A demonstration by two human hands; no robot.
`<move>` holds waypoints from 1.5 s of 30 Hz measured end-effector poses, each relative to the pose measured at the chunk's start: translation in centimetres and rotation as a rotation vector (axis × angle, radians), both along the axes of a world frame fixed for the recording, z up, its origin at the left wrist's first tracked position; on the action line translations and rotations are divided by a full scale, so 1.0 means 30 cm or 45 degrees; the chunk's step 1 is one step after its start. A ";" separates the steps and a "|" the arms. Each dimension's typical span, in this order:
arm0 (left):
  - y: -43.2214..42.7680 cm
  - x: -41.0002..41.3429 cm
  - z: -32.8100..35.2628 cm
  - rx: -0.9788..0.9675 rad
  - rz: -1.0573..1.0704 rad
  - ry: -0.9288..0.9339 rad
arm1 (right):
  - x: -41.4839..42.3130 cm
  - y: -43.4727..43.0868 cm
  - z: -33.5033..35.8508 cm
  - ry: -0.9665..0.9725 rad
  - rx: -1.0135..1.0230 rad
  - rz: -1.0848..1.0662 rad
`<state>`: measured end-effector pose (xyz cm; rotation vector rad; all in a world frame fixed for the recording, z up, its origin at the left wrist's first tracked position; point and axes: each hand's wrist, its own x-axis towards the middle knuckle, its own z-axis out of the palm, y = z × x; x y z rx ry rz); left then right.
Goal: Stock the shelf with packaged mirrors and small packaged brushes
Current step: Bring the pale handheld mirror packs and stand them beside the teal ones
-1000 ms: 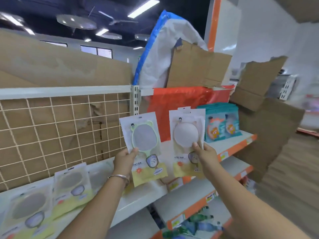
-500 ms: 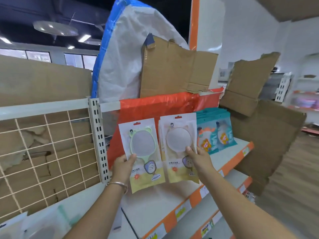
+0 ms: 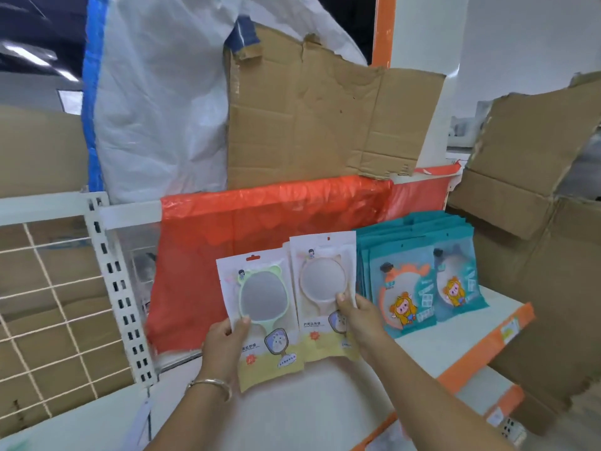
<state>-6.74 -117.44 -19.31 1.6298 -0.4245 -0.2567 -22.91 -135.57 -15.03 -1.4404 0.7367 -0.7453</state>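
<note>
White shelf [image 3: 439,340] backed by a red plastic sheet [image 3: 260,242] lies ahead of you. Your left hand [image 3: 224,336] pinches the green-framed mirror pack [image 3: 263,307], thumb on its front, upright before the sheet. Your right hand [image 3: 361,317] clamps the pale-framed mirror pack [image 3: 322,278] just right of it, thumb across the front, beside teal packs [image 3: 419,281] standing farther right.
</note>
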 end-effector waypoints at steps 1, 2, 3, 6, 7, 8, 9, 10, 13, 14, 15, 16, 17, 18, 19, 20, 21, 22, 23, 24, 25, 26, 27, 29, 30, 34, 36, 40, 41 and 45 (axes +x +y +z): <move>-0.021 -0.001 -0.012 -0.014 0.035 0.025 | 0.020 -0.039 -0.016 0.003 0.007 0.050; -0.043 -0.009 -0.018 -0.042 0.071 0.026 | 0.040 -0.075 -0.029 0.012 0.017 0.098; -0.060 -0.010 -0.033 -0.035 0.107 0.040 | 0.060 -0.111 -0.044 0.023 0.030 0.135; -0.091 -0.021 -0.061 -0.060 0.205 0.075 | 0.125 -0.198 -0.091 0.054 0.075 0.218; -0.097 -0.025 -0.067 -0.058 0.243 0.103 | 0.150 -0.220 -0.107 0.049 0.090 0.238; -0.101 -0.034 -0.073 -0.045 0.277 0.096 | 0.175 -0.240 -0.124 0.053 0.103 0.260; -0.102 -0.050 -0.069 -0.026 0.307 0.086 | 0.196 -0.253 -0.136 0.055 0.113 0.285; -0.105 -0.060 -0.071 -0.009 0.326 0.046 | 0.218 -0.266 -0.149 0.062 0.121 0.319; -0.111 -0.084 -0.074 0.004 0.412 0.016 | 0.262 -0.294 -0.166 0.086 0.111 0.380; -0.112 -0.089 -0.077 -0.003 0.433 0.024 | 0.274 -0.305 -0.172 0.080 0.122 0.389; -0.114 -0.095 -0.077 -0.006 0.451 0.044 | 0.284 -0.315 -0.178 0.077 0.131 0.393; -0.119 -0.092 -0.088 -0.027 0.457 0.068 | 0.292 -0.324 -0.186 0.090 0.134 0.392; -0.122 -0.085 -0.100 -0.039 0.463 0.112 | 0.296 -0.333 -0.195 0.104 0.124 0.395; -0.125 -0.076 -0.114 -0.038 0.461 0.130 | 0.301 -0.343 -0.208 0.116 0.109 0.398; -0.127 -0.071 -0.120 -0.026 0.452 0.132 | 0.305 -0.351 -0.221 0.125 0.098 0.399; -0.132 -0.067 -0.128 -0.027 0.442 0.123 | 0.307 -0.359 -0.232 0.144 0.077 0.398; -0.138 -0.063 -0.132 -0.018 0.438 0.135 | 0.308 -0.365 -0.240 0.157 0.046 0.402; -0.150 -0.068 -0.124 -0.020 0.439 0.129 | 0.308 -0.370 -0.242 0.165 0.015 0.412; -0.160 -0.071 -0.124 -0.018 0.434 0.132 | 0.311 -0.375 -0.245 0.167 -0.001 0.421; -0.172 -0.074 -0.127 -0.020 0.422 0.135 | 0.312 -0.377 -0.241 0.169 -0.013 0.421; -0.181 -0.078 -0.129 -0.018 0.409 0.132 | 0.313 -0.377 -0.238 0.156 -0.011 0.416; -0.193 -0.081 -0.130 -0.022 0.402 0.141 | 0.315 -0.378 -0.242 0.145 0.009 0.406; -0.206 -0.086 -0.127 -0.021 0.396 0.162 | 0.315 -0.374 -0.243 0.122 0.040 0.394; -0.232 -0.102 -0.109 -0.031 0.367 0.169 | 0.314 -0.364 -0.246 0.088 0.112 0.368; -0.247 -0.109 -0.101 -0.049 0.349 0.174 | 0.313 -0.361 -0.246 0.071 0.135 0.361; -0.287 -0.117 -0.110 -0.072 0.336 0.162 | 0.320 -0.363 -0.239 0.049 0.145 0.367; -0.299 -0.117 -0.119 -0.076 0.333 0.161 | 0.323 -0.367 -0.250 0.074 0.127 0.359; -0.320 -0.127 -0.112 -0.077 0.325 0.149 | 0.328 -0.370 -0.266 0.101 0.100 0.324; -0.322 -0.130 -0.109 -0.078 0.328 0.153 | 0.330 -0.370 -0.266 0.102 0.095 0.325; -0.330 -0.143 -0.100 -0.105 0.339 0.192 | 0.322 -0.356 -0.242 0.208 -0.021 0.331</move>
